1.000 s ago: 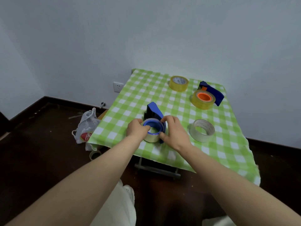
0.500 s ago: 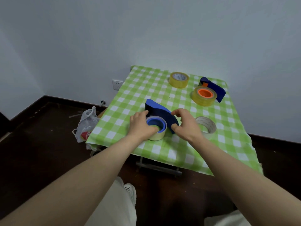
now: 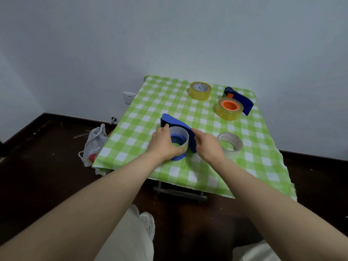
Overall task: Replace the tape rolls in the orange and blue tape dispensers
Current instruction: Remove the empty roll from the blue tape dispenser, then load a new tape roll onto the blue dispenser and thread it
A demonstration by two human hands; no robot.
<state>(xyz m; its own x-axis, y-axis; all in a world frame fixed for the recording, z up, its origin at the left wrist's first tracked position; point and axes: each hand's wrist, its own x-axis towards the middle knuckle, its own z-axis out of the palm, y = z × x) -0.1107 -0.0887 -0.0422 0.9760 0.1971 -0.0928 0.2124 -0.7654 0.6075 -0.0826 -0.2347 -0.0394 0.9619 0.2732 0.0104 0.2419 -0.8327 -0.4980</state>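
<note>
Your left hand (image 3: 164, 144) is wrapped round the left side of the clear tape roll (image 3: 185, 141), fingers curled on its wall, thumb tip up by the far rim. The roll sits on the blue dispenser (image 3: 175, 122), raised partway up the blue hub (image 3: 178, 157), so a band of hub shows under the roll's near edge. Your right hand (image 3: 206, 146) clasps the right side of the blue dispenser, thumb on top of its blue body, fingers curled round the edge; cannot tell how far they reach underneath. The blue dispenser lies on the desk (image 3: 250, 159), which has a green and white checked cloth over it, close to the near edge. Just right of the blue dispenser, partly behind your right hand, a pale, nearly used-up tape roll (image 3: 232, 142) lies flat. Behind the blue dispenser and to its right is the orange-core dispenser (image 3: 229, 105), loaded with a yellowish roll, its blue body toward the wall. Straight behind the blue dispenser, near the far edge, a full yellow tape roll (image 3: 200, 91) lies flat. Left of the blue dispenser, off the desk, a plastic bag (image 3: 95, 144) sits on the floor, and a wall socket (image 3: 129, 97) is above it. Below the blue dispenser, near you, a white shoe (image 3: 147, 222) shows.
</note>
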